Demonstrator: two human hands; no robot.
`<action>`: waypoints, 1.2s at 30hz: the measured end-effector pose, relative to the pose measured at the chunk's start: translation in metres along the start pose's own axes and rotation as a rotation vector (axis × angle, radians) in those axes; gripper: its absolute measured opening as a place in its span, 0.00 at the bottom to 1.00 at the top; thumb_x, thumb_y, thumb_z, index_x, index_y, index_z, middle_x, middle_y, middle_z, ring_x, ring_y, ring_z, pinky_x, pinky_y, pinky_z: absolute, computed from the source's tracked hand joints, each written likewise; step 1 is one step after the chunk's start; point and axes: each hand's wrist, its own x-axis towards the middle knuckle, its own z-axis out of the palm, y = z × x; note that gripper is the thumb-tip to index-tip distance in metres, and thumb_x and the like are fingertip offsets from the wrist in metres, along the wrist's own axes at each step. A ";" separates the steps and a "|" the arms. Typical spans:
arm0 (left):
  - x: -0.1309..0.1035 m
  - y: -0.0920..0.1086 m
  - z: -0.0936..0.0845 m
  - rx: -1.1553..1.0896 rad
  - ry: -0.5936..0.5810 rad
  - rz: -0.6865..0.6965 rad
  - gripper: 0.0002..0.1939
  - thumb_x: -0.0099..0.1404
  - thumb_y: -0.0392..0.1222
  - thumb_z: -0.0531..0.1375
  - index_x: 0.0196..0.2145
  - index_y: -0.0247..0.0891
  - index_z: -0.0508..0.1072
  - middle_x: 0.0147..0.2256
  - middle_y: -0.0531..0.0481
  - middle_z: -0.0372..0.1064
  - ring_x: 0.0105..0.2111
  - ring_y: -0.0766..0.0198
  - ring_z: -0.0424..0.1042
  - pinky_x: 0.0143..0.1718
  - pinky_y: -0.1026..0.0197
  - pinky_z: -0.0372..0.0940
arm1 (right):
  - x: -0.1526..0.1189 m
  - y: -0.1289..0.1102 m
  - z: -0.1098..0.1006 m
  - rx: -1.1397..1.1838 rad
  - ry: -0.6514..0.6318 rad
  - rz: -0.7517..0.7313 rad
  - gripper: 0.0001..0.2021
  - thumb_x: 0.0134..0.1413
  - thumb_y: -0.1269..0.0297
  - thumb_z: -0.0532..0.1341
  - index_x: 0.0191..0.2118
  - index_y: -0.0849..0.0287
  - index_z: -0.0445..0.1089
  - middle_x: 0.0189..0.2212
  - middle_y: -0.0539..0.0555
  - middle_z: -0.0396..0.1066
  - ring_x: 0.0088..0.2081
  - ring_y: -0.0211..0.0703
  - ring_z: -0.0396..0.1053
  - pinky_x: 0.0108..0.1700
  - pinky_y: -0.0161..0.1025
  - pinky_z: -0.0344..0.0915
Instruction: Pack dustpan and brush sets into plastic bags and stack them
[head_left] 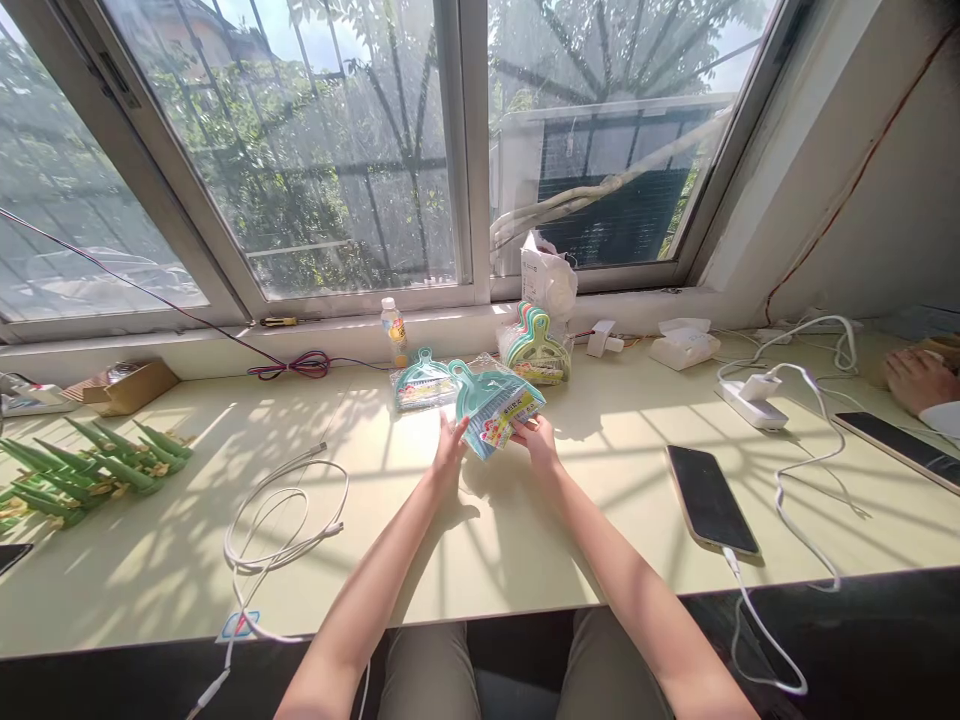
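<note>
Nearest us, our two trouser legs (427,670) showed below the edge of the pale table (187,590). To our right, a phone (712,500) lay face up near that edge, a white charging lead (736,575) plugged into its near end; to our left, another white cable (285,553) lay in loose loops. Farther in, above the table, our left hand (450,440) grasped the left edge of a wrapped teal dustpan (484,405), and our right hand (536,440) gripped its lower right corner beside the bright label (510,418). We held it tilted; the fingers beneath it were partly hidden. Just beyond lay a second teal dustpan (424,385) in clear wrap, and to the right a stack of wrapped dustpans (540,350), light green in front. A bottle (394,330) stood by the sill, and behind the stack a white bag (551,275) rose before the window (360,150).
</note>
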 end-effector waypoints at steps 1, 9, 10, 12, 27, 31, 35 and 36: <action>0.000 0.002 -0.001 0.081 0.190 0.064 0.45 0.69 0.57 0.60 0.74 0.42 0.43 0.70 0.35 0.53 0.69 0.44 0.57 0.62 0.42 0.63 | 0.001 0.000 0.000 0.001 0.001 -0.002 0.13 0.43 0.70 0.71 0.36 0.56 0.70 0.34 0.54 0.82 0.39 0.51 0.81 0.43 0.47 0.81; -0.006 0.014 0.001 0.868 0.107 0.528 0.23 0.70 0.43 0.61 0.61 0.42 0.67 0.48 0.42 0.74 0.50 0.51 0.73 0.54 0.49 0.66 | 0.000 0.013 0.005 -0.086 -0.160 0.017 0.17 0.39 0.67 0.75 0.36 0.57 0.71 0.30 0.53 0.80 0.33 0.49 0.80 0.36 0.45 0.81; -0.007 0.013 0.004 0.965 0.053 0.502 0.22 0.70 0.40 0.59 0.61 0.42 0.67 0.46 0.44 0.75 0.47 0.53 0.74 0.52 0.51 0.67 | -0.001 0.016 0.006 -0.103 -0.178 0.029 0.17 0.39 0.66 0.75 0.36 0.57 0.71 0.29 0.53 0.80 0.32 0.48 0.80 0.35 0.44 0.80; -0.010 0.013 0.010 1.166 -0.011 0.452 0.21 0.71 0.35 0.56 0.60 0.41 0.68 0.45 0.44 0.75 0.43 0.55 0.75 0.48 0.55 0.67 | -0.002 0.019 0.007 -0.135 -0.197 0.050 0.17 0.38 0.66 0.75 0.36 0.57 0.71 0.27 0.51 0.80 0.30 0.46 0.79 0.33 0.41 0.80; -0.027 0.029 0.022 1.659 -0.123 0.364 0.15 0.74 0.36 0.49 0.45 0.30 0.75 0.43 0.36 0.70 0.42 0.53 0.73 0.38 0.58 0.64 | -0.010 0.018 0.010 -0.229 -0.252 0.190 0.13 0.42 0.73 0.71 0.37 0.58 0.75 0.28 0.52 0.80 0.30 0.44 0.78 0.32 0.38 0.76; -0.030 0.030 0.027 1.631 -0.094 0.333 0.15 0.74 0.41 0.52 0.52 0.33 0.73 0.46 0.38 0.70 0.45 0.51 0.72 0.38 0.58 0.65 | -0.008 0.018 0.010 -0.232 -0.248 0.177 0.14 0.41 0.72 0.72 0.37 0.59 0.75 0.28 0.52 0.80 0.29 0.42 0.77 0.31 0.36 0.75; -0.029 0.018 0.029 1.544 0.009 0.316 0.15 0.73 0.33 0.50 0.51 0.33 0.73 0.43 0.38 0.69 0.40 0.54 0.71 0.38 0.59 0.64 | -0.007 0.018 0.009 -0.243 -0.293 0.185 0.16 0.39 0.70 0.74 0.37 0.58 0.75 0.26 0.51 0.80 0.28 0.43 0.78 0.31 0.36 0.76; -0.027 0.015 0.029 1.493 0.032 0.321 0.15 0.73 0.32 0.50 0.51 0.33 0.73 0.42 0.38 0.69 0.38 0.55 0.71 0.39 0.59 0.64 | -0.007 0.018 0.009 -0.244 -0.306 0.185 0.16 0.38 0.69 0.75 0.37 0.58 0.75 0.26 0.51 0.79 0.28 0.43 0.78 0.31 0.36 0.75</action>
